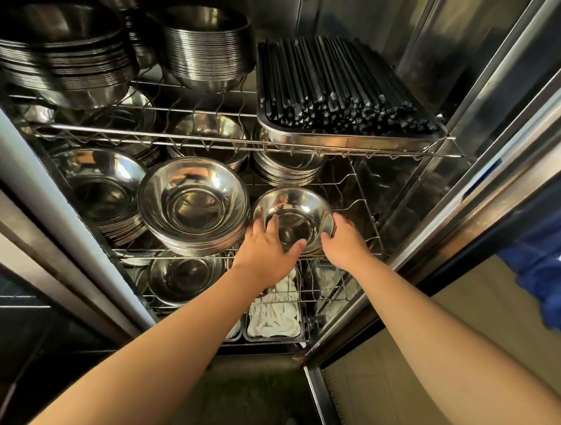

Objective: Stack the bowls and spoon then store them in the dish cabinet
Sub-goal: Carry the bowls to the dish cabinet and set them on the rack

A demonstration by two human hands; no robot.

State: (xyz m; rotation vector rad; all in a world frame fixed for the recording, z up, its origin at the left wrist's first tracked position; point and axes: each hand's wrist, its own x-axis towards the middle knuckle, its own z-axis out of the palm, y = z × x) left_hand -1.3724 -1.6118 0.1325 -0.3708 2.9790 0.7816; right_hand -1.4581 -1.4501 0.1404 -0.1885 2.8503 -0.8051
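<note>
Head view looks down into an open steel dish cabinet (pixel 479 84). Both hands reach to the middle wire shelf (pixel 352 190), where a small stack of steel bowls (pixel 294 218) sits at the right front. The left hand (pixel 268 248) cups the near left rim, thumb hooked over the front edge and fingers laid along the side, so its grip is closed on the bowls. The right hand (pixel 343 238) presses against the right rim with curled fingers; their tips are hidden behind the bowl wall. How many bowls are in this stack is hard to tell, since the hands cover its lower part, and no spoon can be made out inside it.

Just beside it on the left stands a taller bowl stack (pixel 193 205), touching or nearly touching the left hand. On the upper shelf a tray of black chopsticks (pixel 338 91) lies at right. Below, a tray of white cloths (pixel 274 315) is partly covered by the left forearm. A blue garment (pixel 551 264) is cut off at the right edge.
</note>
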